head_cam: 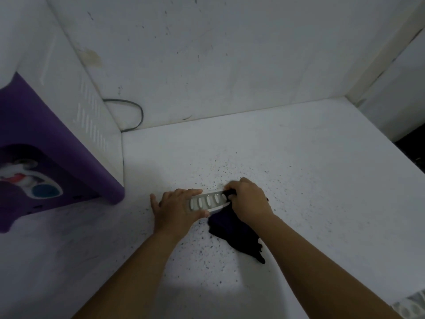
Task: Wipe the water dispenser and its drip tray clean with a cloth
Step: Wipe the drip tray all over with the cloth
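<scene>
The purple and white water dispenser (pixel 57 143) stands at the left of a white speckled counter (pixel 287 169). My left hand (pixel 177 209) holds the left end of a small slotted drip tray grille (pixel 205 202), thumb under its front edge and fingers over the top. My right hand (pixel 248 199) grips a dark cloth (pixel 236 236) and presses it on the grille's right end. The cloth trails down onto the counter below my right wrist. The grille's right end is hidden under the cloth and hand.
A grey power cable (pixel 135 113) loops behind the dispenser against the white back wall. Dark specks are scattered on the counter around my hands. A slotted white part (pixel 411 307) shows at the bottom right corner. The counter's right edge drops to a dark gap.
</scene>
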